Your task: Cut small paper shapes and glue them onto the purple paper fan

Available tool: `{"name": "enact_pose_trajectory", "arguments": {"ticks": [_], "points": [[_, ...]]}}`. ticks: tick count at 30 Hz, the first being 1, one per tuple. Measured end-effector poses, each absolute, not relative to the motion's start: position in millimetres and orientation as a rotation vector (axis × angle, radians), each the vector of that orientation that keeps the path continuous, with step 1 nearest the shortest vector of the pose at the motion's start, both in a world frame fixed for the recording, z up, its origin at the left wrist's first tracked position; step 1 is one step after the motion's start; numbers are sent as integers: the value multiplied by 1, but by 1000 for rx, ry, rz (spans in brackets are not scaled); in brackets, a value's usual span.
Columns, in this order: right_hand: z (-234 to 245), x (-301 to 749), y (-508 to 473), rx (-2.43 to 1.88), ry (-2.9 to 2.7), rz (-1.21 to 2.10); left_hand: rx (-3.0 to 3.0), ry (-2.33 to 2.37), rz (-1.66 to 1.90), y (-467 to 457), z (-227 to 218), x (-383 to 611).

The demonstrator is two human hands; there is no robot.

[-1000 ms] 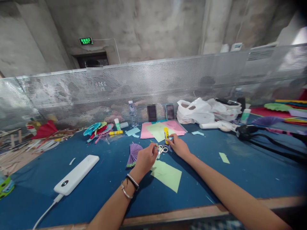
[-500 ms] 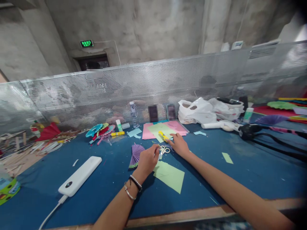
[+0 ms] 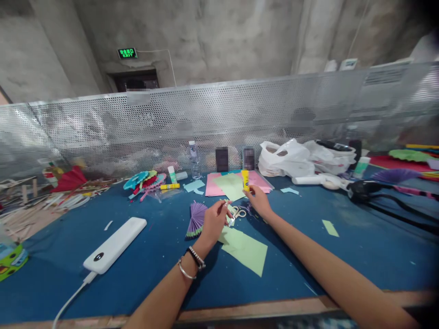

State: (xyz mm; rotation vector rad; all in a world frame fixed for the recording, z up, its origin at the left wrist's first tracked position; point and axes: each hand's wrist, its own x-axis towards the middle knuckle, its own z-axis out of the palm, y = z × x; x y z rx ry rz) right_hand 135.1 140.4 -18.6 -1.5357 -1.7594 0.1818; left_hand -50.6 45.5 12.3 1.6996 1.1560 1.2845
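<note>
My right hand (image 3: 259,202) grips a yellow glue stick (image 3: 245,181) near its lower end and holds it upright above the sheets of paper. My left hand (image 3: 216,220) is closed, fingertips pinched together; what lies between them is too small to make out. Just beyond those fingertips lie white-handled scissors (image 3: 241,212). A pleated purple paper fan (image 3: 196,219) with a green edge rests left of my left hand. Light green paper (image 3: 248,250) lies on the table below the hands. Behind them, another green sheet (image 3: 229,186) covers part of some pink paper (image 3: 213,184).
A white power bank (image 3: 116,244) with a cable lies at left. Along the back are a second yellow glue stick (image 3: 170,186), a water bottle (image 3: 194,160) and white plastic bags (image 3: 287,157). A perforated metal screen (image 3: 206,114) stands behind the blue table (image 3: 137,288).
My right hand has picked up the yellow glue stick from the green paper and turned it upright. My left hand stays near the scissors, still pinched.
</note>
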Motion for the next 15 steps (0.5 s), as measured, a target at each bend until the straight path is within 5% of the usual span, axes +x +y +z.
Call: {"name": "enact_pose_trajectory", "arguments": {"ticks": [15], "points": [[-19,125,129,-1830,-1762,34,1743,1161,1290,46,11,-54]]}}
